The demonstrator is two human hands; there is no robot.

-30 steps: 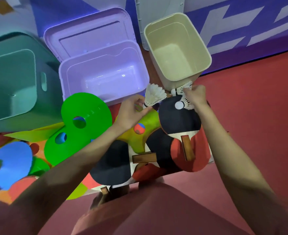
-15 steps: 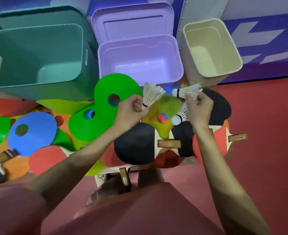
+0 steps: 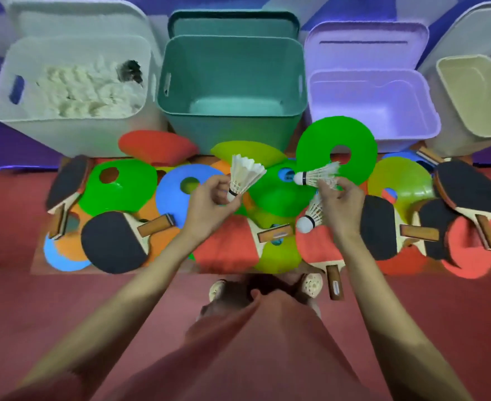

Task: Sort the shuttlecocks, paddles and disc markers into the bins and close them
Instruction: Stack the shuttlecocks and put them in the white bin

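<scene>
**3 shuttlecocks in hand above the pile**

The left hand [image 3: 212, 201] has its fingers curled round the cork end of 1 white shuttlecock [image 3: 245, 175], feathers pointing up and slightly right. The right hand [image 3: 340, 201] pinches 2 more: the upper shuttlecock [image 3: 316, 176] lies nearly level with its cork toward the left hand, and the lower shuttlecock [image 3: 311, 217] hangs with its cork down and to the left. Both hands sit side by side, apart, over a heap of disc markers [image 3: 337, 151] and paddles [image 3: 114, 241] spread on the red floor [image 3: 64, 308].

Beyond the heap stand 4 open bins in a row. The white bin [image 3: 4, 105] at far left holds a blurred mass of pale shuttlecocks [image 3: 85, 91]. The teal bin [image 3: 230, 47] sits straight ahead of the left hand, the lilac bin [image 3: 429, 111] ahead of the right hand, and the cream bin [image 3: 447, 79] at far right. Lids stand upright behind the bins
</scene>
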